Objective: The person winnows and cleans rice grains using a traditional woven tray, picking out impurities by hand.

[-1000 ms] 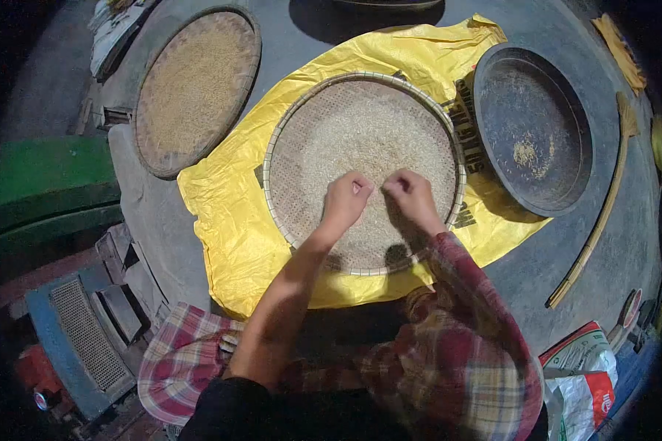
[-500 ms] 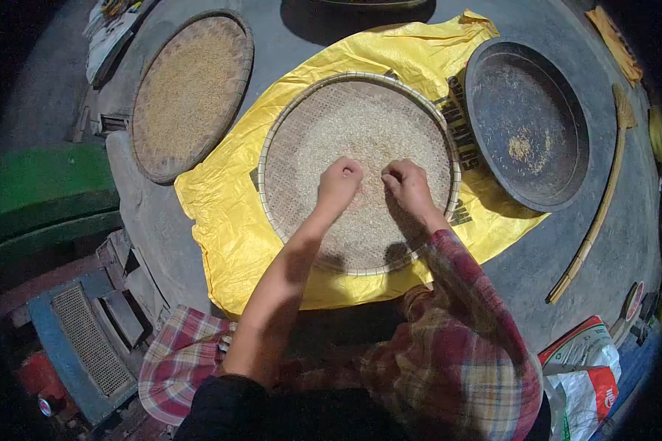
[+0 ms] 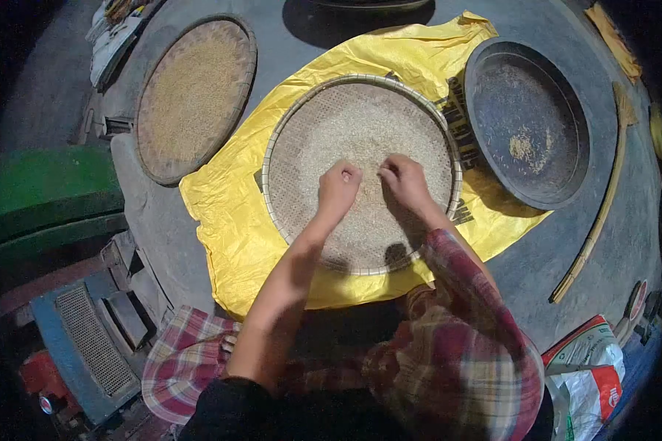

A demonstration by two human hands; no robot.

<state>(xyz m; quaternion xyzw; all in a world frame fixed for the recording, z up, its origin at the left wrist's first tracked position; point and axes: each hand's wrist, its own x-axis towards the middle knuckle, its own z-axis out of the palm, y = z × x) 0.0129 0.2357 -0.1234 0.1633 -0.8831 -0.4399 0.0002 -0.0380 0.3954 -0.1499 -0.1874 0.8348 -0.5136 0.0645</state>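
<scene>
Both hands, left hand (image 3: 338, 187) and right hand (image 3: 403, 180), are curled with fingertips pinching into the rice (image 3: 360, 132) spread thin across the woven bamboo tray (image 3: 272, 158). The tray sits on a yellow plastic sack (image 3: 228, 220), probably to catch spills, with a dark metal pan (image 3: 529, 125) just beside.

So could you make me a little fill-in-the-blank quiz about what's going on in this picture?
1. Both hands, the left hand and the right hand, rest on pale grain in a round woven ____.
2. The woven tray lies on a crumpled sheet coloured ____.
3. The dark metal pan beside it sits on the person's ____ side.
4. The second woven tray, at the far left, holds grain that looks ____ than the pale grain.

Missing words: tray; yellow; right; darker
</scene>
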